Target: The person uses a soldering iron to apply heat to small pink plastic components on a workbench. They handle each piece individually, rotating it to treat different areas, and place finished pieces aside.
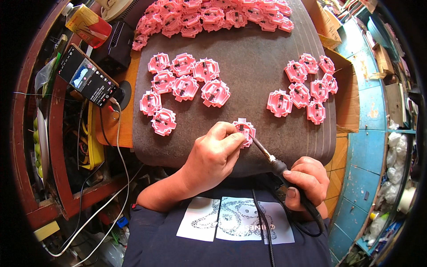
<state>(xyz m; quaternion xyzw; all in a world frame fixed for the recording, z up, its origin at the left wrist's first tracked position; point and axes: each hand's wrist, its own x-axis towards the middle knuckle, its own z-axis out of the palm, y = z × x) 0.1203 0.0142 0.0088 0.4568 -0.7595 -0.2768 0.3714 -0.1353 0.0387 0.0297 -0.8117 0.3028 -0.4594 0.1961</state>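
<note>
Head view: the left hand (pixel 215 149) has thumb and forefinger pinching the near-left side of a pink plastic part (pixel 243 127), close to the near edge of the dark work surface (pixel 251 78). The right hand (pixel 308 181) curls its fingers around a soldering iron (pixel 279 167), its tip at the part's right side; contact is hard to tell. Open room runs between the left group (pixel 185 87) and right group (pixel 300 95) of similar parts, toward the far pile (pixel 212 17). A cardboard box (pixel 349 104) borders the right edge.

I count eight pink parts (pixel 185 87) left, eight right, one at my left grip (pixel 214 149), one soldering iron (pixel 278 167), one phone (pixel 84 73), one bottle (pixel 89 27); the far pile (pixel 212 17) overlaps too much.
</note>
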